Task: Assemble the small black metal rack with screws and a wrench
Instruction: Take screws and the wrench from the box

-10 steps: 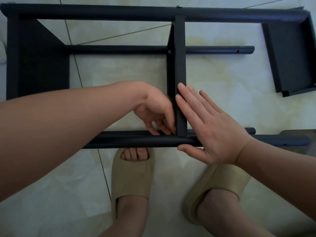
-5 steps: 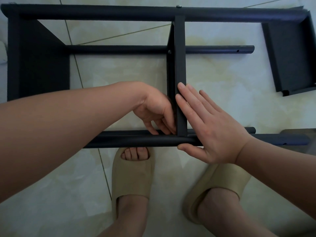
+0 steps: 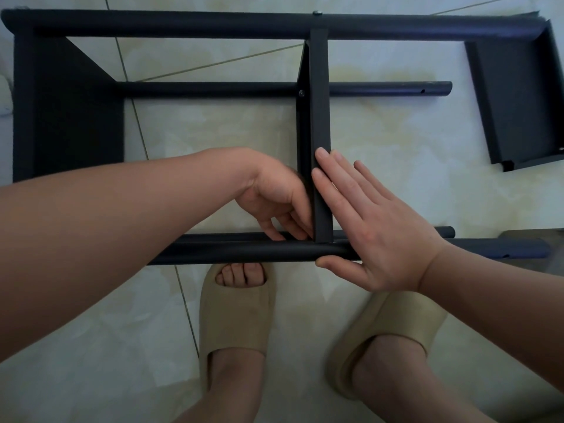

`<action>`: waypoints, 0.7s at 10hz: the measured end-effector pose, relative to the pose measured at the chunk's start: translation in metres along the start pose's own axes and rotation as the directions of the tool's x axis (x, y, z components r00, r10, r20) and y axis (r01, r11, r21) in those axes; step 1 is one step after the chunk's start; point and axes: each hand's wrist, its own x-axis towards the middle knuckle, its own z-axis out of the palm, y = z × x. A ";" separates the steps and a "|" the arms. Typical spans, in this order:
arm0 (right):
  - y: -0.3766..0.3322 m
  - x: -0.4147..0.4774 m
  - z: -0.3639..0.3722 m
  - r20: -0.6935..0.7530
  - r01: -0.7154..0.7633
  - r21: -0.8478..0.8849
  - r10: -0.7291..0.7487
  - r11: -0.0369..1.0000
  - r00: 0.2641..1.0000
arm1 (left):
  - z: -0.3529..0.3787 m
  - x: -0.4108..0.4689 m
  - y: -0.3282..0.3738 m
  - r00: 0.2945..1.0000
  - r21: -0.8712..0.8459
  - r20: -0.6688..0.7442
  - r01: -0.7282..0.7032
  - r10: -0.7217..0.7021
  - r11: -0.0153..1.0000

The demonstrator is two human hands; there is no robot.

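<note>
Likely a home: pale marbled floor tiles [image 3: 396, 141], and beige house slippers [image 3: 236, 312] on bare feet

Left hand [image 3: 274, 203] bent down at wrist, fingers curled together, grip unclear; right hand [image 3: 375, 236] flat, fingers straight, thumb spread

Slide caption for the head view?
Flat right hand braces the middle panel of the black metal rack; left hand curls at the panel's near joint.
</note>
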 end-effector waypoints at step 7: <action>0.000 0.000 0.000 0.000 -0.005 0.009 0.005 1.000 1.000 | 0.002 0.004 -0.003 1.000 0.016 -0.008 -0.024 0.024 1.000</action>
